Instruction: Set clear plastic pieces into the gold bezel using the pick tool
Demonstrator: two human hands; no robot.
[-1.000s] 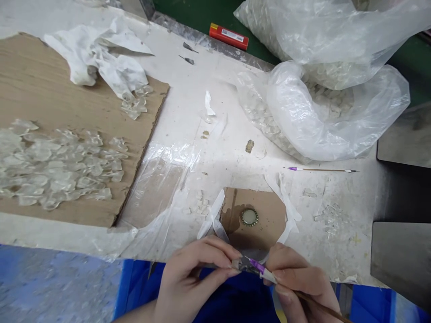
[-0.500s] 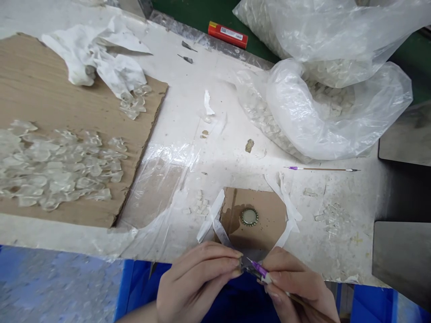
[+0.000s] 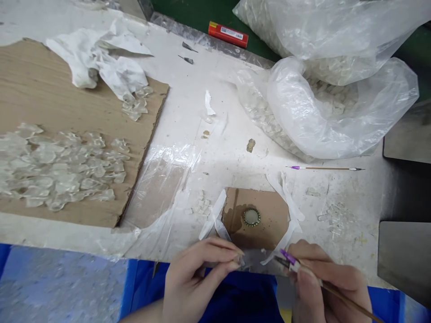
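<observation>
My left hand [image 3: 198,273] is closed in a pinch on a small clear plastic piece [image 3: 240,260] at the table's front edge. My right hand [image 3: 332,282] grips a thin brown stick tool [image 3: 352,300] like a pen; a purple needle hub [image 3: 288,257] and a dark tip show at its front end. That end points at the clear piece but stands apart from it. A tiny pale bit [image 3: 263,251] shows between them, too small to name. Just beyond the hands, a bottle cap [image 3: 252,217] lies on a small stained cardboard [image 3: 274,211] taped to the table.
Many clear pieces [image 3: 60,166] cover a large cardboard [image 3: 84,213] at left, with a white glove-like cloth [image 3: 121,72]. Small white blocks [image 3: 203,205] lie left of the cap. A similar stick [image 3: 330,168], clear bits [image 3: 336,215] and plastic bags [image 3: 289,116] are at right.
My right hand has moved right with the stick tool, drawing its tip away from the clear piece. My left hand stays nearly in place, still pinching the piece.
</observation>
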